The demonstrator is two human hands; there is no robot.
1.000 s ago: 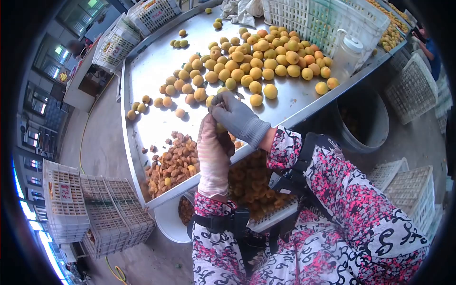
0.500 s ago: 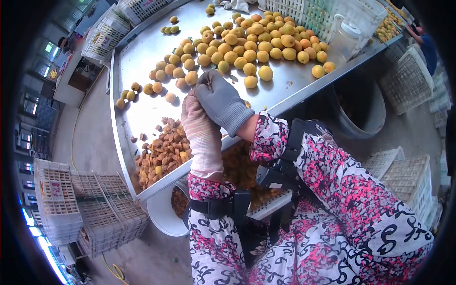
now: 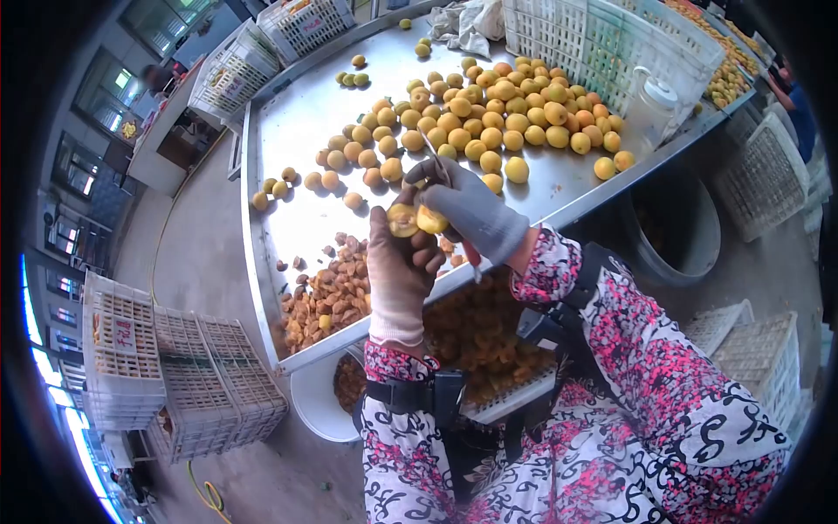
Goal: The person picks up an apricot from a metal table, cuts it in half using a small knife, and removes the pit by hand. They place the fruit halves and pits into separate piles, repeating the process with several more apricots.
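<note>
An apricot is opened into two parts between my hands, above the front edge of the metal table [image 3: 301,205]. My left hand [image 3: 397,266], in a pale stained glove, holds one apricot half [image 3: 402,221] with the cut face showing. My right hand [image 3: 484,210], in a grey glove, grips a small knife [image 3: 472,252]; its thin blade points up past the fingers and a red handle end shows below. The other apricot half [image 3: 431,219] is at my right fingertips. Whole apricots [image 3: 489,113] are spread behind my hands. Brown apricot stones [image 3: 327,293] are heaped left of my left hand.
Below the table edge are a white bucket [image 3: 323,406] and a crate of apricot pieces [image 3: 489,349]. A dark bin [image 3: 698,236] stands right. Stacked crates [image 3: 201,375] stand left. A lidded plastic jar [image 3: 650,109] sits at the table's right edge.
My hands were closed together; now they are slightly apart with the opened apricot halves and knife showing. The view has shifted, so the table appears farther right and lower.
</note>
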